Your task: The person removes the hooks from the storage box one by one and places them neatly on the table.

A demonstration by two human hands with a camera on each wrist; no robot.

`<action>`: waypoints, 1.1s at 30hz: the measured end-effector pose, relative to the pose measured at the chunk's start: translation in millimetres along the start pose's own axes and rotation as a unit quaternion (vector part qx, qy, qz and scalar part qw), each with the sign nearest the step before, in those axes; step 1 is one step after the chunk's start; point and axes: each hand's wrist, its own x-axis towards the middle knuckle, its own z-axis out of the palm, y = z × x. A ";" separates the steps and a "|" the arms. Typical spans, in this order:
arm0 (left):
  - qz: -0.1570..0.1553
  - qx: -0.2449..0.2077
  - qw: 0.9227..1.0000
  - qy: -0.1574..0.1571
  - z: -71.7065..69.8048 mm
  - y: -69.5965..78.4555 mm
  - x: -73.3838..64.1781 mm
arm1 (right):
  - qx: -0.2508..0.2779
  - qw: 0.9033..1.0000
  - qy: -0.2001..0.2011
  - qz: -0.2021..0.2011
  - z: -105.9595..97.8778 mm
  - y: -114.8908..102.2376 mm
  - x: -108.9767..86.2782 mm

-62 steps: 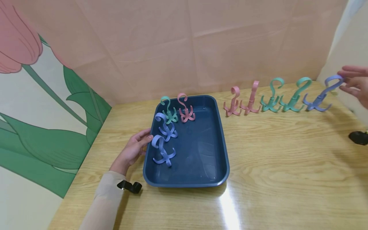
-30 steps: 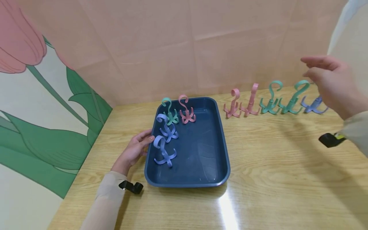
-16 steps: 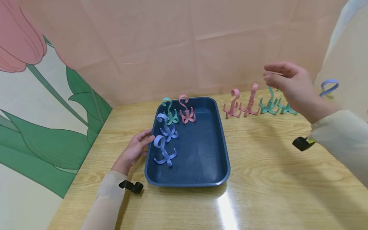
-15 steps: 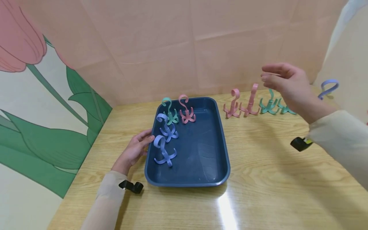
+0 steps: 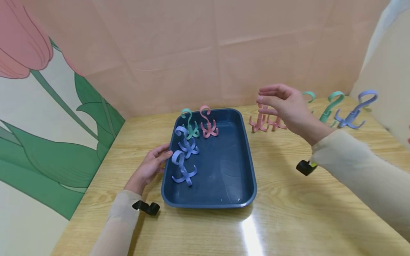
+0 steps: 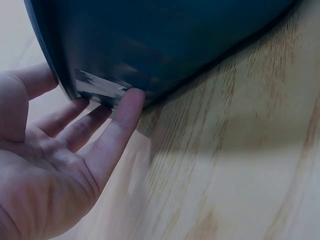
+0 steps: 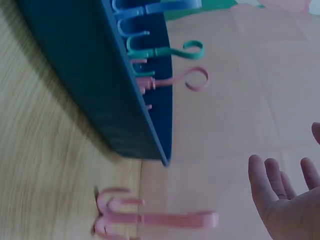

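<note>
My left hand (image 5: 150, 167) holds the left rim of a dark blue tray (image 5: 253, 170), thumb over the edge and fingers against the outer wall. My right hand (image 5: 285, 106) hovers above a pink multi-prong hook (image 5: 258, 122), fingers slightly bent and holding nothing; in the right wrist view it is apart from a pink hook (image 7: 165, 220). Behind that hand stands a second pink hook (image 5: 277, 123), partly hidden. Inside the tray stand a green hook (image 5: 191, 129), a pink hook (image 5: 209, 128) and two purple hooks (image 5: 189, 145).
Right of the pink hooks stand a green hook (image 5: 330, 108) and a purple hook (image 5: 353, 114); another green hook's curl (image 5: 309, 95) shows behind my wrist. The wooden table (image 5: 282, 213) meets a draped pink cloth (image 5: 179, 53) at the back.
My right hand has swept left from beside the purple hook at the far right to above the pink hooks, empty throughout. The left hand and the tray stay nearly in place.
</note>
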 end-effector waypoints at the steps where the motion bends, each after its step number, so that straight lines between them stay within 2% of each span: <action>1: 0.000 0.000 1.000 -0.001 0.1 0.2 -0.1 | -0.001 1.000 0.000 -0.001 3.3 1.8 0.5; 8: -0.001 0.002 1.000 -0.003 0.6 0.8 -0.7 | -0.018 1.000 0.006 0.011 24.3 12.6 3.7; 20: -0.001 0.002 1.000 -0.001 0.2 0.3 -0.4 | 0.040 0.996 0.016 0.074 60.2 21.0 18.7; 27: -0.002 -0.002 1.000 -0.002 -0.8 -0.6 0.3 | 0.081 0.990 0.045 0.108 76.3 33.0 31.0; 33: 0.001 -0.004 1.000 -0.005 -1.2 -1.1 1.1 | 0.083 0.990 0.061 0.100 84.4 48.6 42.4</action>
